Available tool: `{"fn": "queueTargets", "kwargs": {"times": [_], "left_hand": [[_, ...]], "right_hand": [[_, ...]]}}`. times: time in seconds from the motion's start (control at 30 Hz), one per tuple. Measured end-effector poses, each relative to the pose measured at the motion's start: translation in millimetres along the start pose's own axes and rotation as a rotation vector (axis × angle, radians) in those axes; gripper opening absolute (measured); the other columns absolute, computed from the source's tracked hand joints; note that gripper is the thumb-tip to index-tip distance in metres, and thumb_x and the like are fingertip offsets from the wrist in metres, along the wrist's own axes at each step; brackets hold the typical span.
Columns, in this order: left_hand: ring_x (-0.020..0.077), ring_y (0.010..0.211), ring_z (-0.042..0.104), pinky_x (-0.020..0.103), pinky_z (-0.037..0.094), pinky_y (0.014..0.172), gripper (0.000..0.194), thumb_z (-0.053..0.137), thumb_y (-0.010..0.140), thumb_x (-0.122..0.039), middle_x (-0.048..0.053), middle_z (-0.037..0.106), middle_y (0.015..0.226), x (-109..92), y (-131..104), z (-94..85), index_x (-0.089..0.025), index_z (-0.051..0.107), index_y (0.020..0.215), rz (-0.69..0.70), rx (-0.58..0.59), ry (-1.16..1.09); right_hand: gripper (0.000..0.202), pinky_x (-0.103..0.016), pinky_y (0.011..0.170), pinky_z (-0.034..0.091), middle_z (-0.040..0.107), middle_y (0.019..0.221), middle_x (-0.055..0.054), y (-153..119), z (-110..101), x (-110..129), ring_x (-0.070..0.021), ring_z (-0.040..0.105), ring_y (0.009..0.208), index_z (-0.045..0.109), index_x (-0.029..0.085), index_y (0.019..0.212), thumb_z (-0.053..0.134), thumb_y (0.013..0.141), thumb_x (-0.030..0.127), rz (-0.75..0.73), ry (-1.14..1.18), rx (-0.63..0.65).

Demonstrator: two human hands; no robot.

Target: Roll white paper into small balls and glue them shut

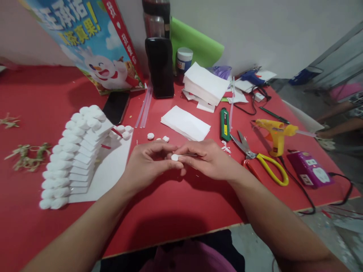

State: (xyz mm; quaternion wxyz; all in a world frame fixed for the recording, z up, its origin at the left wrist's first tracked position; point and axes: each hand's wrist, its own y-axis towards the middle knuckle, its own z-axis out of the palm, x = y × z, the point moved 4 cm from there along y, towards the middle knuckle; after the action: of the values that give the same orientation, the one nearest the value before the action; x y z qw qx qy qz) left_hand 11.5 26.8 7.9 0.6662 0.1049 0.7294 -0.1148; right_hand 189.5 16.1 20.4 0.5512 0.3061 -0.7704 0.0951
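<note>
My left hand [153, 160] and my right hand [205, 158] meet above the red table. Between their fingertips they pinch a small white round piece [175, 157]; its material is too small to make out. Just beyond my left hand lie two loose white pieces, one a short round plug [150, 136] and the other a lumpy bit [166, 139]. To the left stands a curved white stair model [83, 160], edged with rows of rounded white lumps. It rests on a white base sheet [113, 162]. Past my hands lies a stack of white paper [185, 122].
Scissors [251, 155], a green utility knife [225, 124], a yellow glue gun [276, 132] and a purple power box [310, 170] with cords lie rightward. Behind are a phone [116, 107], glue sticks [146, 105], a printed box [99, 49] and a dark upright case [160, 68]. A person sits at far right.
</note>
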Motion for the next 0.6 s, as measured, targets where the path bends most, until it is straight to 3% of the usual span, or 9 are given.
{"fn": "queueTargets", "kwargs": {"times": [0.13, 0.27, 0.47, 0.6], "left_hand": [[0.0191, 0.073, 0.068, 0.032, 0.056, 0.068, 0.015, 0.090, 0.074, -0.024, 0.002, 0.075, 0.079, 0, -1, -1.1, -0.025, 0.088, 0.089, 0.073, -0.054, 0.044], [0.0175, 0.079, 0.065, 0.032, 0.053, 0.075, 0.018, 0.079, 0.089, -0.027, 0.002, 0.076, 0.085, -1, 0, 0.0, -0.028, 0.087, 0.105, 0.187, -0.072, 0.159], [0.0191, 0.083, 0.067, 0.033, 0.055, 0.081, 0.018, 0.070, 0.096, -0.027, 0.002, 0.073, 0.087, -2, 0, -0.8, -0.028, 0.085, 0.106, 0.256, -0.131, 0.221], [0.0207, 0.092, 0.068, 0.034, 0.056, 0.086, 0.016, 0.067, 0.098, -0.027, 0.004, 0.072, 0.098, -3, 0, -4.0, -0.025, 0.082, 0.102, 0.289, -0.180, 0.333]], "right_hand": [[0.017, -0.024, 0.073, 0.054, 0.077, 0.081, 0.000, 1, 2, 2, -0.0125, 0.074, 0.073, 0.071, 0.019, 0.104, 0.057, 0.108, 0.027, 0.008, -0.058, -0.104], [0.016, -0.026, 0.070, 0.056, 0.077, 0.086, -0.002, 3, 7, 2, -0.0121, 0.072, 0.068, 0.070, 0.018, 0.103, 0.056, 0.107, 0.025, 0.037, -0.084, -0.259], [0.029, -0.027, 0.057, 0.059, 0.077, 0.080, -0.003, 7, 12, -11, -0.0160, 0.075, 0.060, 0.070, 0.016, 0.096, 0.070, 0.099, 0.045, 0.307, 0.376, -0.277], [0.038, -0.032, 0.066, 0.066, 0.082, 0.091, -0.009, 8, 12, -18, -0.0197, 0.079, 0.068, 0.074, 0.015, 0.099, 0.078, 0.092, 0.052, 0.405, 0.718, -0.208]]}}
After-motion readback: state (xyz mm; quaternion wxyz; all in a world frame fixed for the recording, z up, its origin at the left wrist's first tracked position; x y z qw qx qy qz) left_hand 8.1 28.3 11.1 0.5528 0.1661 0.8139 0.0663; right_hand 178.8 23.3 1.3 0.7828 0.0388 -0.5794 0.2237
